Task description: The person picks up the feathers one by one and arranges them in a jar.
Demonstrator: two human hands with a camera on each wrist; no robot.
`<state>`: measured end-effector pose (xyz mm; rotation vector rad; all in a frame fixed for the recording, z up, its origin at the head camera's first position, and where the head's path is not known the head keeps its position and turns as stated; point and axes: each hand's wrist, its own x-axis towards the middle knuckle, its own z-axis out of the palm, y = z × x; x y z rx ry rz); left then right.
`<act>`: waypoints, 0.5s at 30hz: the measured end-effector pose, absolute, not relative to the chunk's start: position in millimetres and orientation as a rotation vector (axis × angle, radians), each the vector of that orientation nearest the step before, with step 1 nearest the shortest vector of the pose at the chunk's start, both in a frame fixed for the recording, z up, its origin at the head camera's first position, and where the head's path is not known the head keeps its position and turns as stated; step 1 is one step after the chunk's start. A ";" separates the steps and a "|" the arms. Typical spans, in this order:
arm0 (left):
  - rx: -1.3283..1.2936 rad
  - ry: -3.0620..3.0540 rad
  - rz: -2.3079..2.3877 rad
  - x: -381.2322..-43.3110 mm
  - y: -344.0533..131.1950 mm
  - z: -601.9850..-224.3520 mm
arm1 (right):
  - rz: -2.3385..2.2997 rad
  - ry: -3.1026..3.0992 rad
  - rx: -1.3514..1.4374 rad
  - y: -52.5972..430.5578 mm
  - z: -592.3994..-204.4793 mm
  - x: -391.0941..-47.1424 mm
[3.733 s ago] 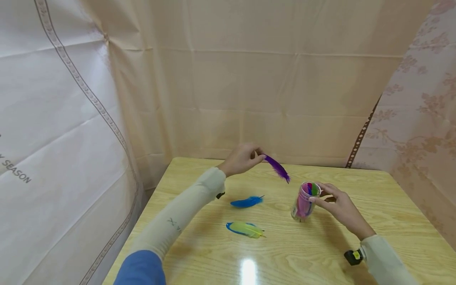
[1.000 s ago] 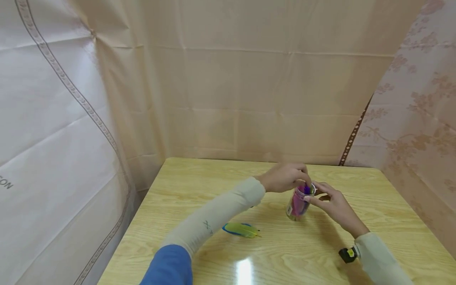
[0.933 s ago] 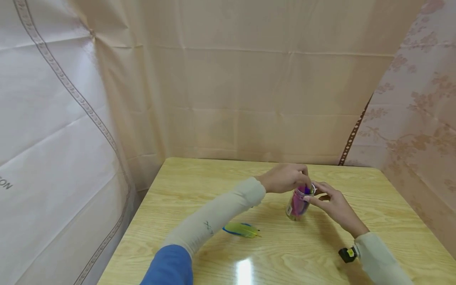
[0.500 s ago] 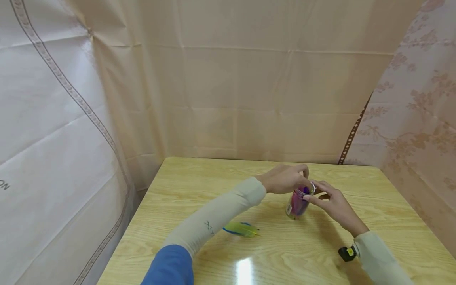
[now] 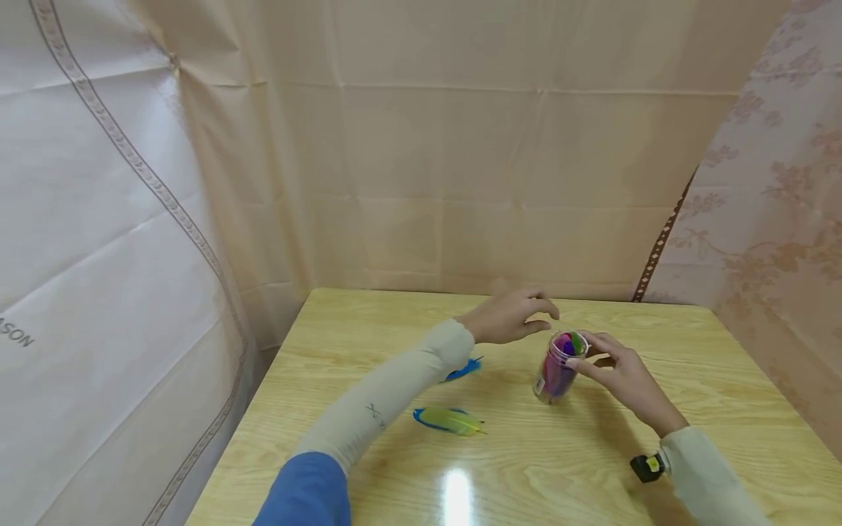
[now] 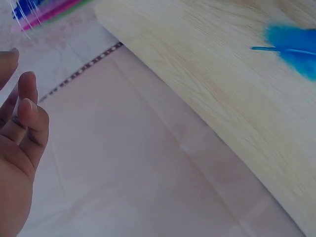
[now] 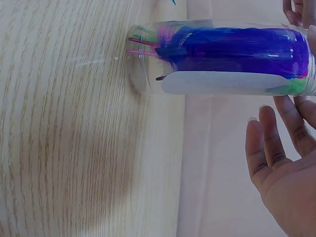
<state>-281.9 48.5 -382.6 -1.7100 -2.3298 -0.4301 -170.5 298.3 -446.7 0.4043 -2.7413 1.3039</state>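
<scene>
A clear glass jar (image 5: 555,372) stands on the table, packed with pink, purple, blue and green feathers. My right hand (image 5: 621,376) grips it near the rim, thumb on the near side and fingers behind. In the right wrist view, the jar (image 7: 227,81) shows a pale label and feather quills at its bottom. My left hand (image 5: 509,315) hovers just left of the jar's mouth, fingers loosely bent with nothing between them. A blue feather (image 5: 464,370) lies partly hidden under my left forearm. Nearer to me is a yellow-green feather (image 5: 454,421) with a blue edge.
The wooden table (image 5: 559,467) has its far edge against a beige cloth backdrop (image 5: 427,183). A white sheet (image 5: 118,256) hangs on the left, and a floral cloth (image 5: 783,219) on the right.
The purple feather my left hand pinched earlier went into the jar. That hand has since let go and drawn back up and left, uncovering part of the blue feather. My right hand still holds the jar.
</scene>
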 end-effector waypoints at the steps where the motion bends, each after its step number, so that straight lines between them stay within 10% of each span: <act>1: -1.692 -2.336 -0.420 -283.1 45.2 -382.9 | 1.303 -2.741 0.406 298.6 -446.7 -170.6; 15: -1.573 -2.560 -0.458 -286.0 -8.3 -405.9 | 1.304 -2.731 0.401 301.3 -448.5 -171.9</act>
